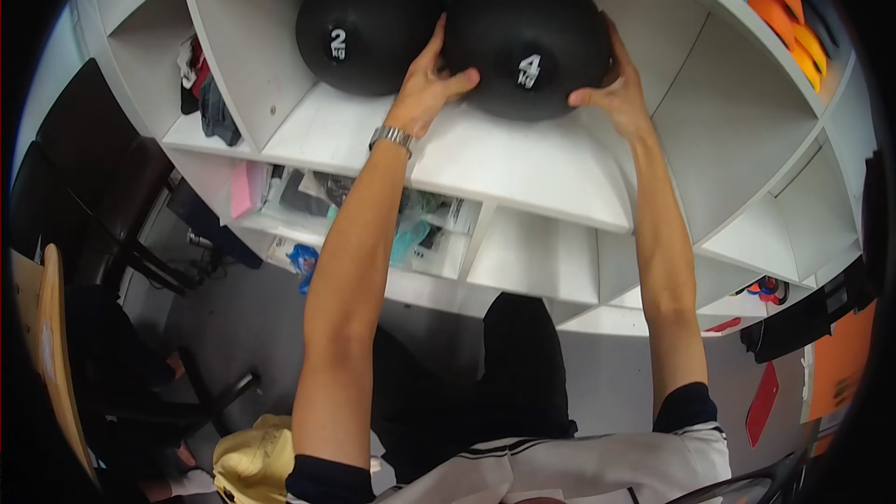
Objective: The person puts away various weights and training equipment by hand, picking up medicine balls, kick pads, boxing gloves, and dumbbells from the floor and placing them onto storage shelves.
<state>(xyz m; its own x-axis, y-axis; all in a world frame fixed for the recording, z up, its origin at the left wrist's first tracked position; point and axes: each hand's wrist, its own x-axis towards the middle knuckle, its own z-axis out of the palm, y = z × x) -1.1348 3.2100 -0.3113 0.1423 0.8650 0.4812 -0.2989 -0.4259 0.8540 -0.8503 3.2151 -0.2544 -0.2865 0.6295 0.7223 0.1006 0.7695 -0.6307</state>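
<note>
Two black weighted balls rest side by side on a white shelf [523, 168]. The one on the right, the 4 kg ball [523, 23], is gripped from both sides. My left hand [431, 84] presses its left side, thumb on the front, with the fingers partly hidden between the balls. On its right side my right hand [616, 84] wraps round the edge, thumb on the front and fingertips hidden behind. Just left of my left hand sits the 2 kg ball [364, 19], apart from my grip. A metal watch [392, 138] is on my left wrist.
Upright white dividers [686, 84] flank the ball compartment. Lower down, a compartment holds bags and small items [420, 224]. Coloured pads [779, 0] are stacked at upper right. Dark chairs [89, 168] stand at left, and a yellow bag [257, 457] lies at lower left.
</note>
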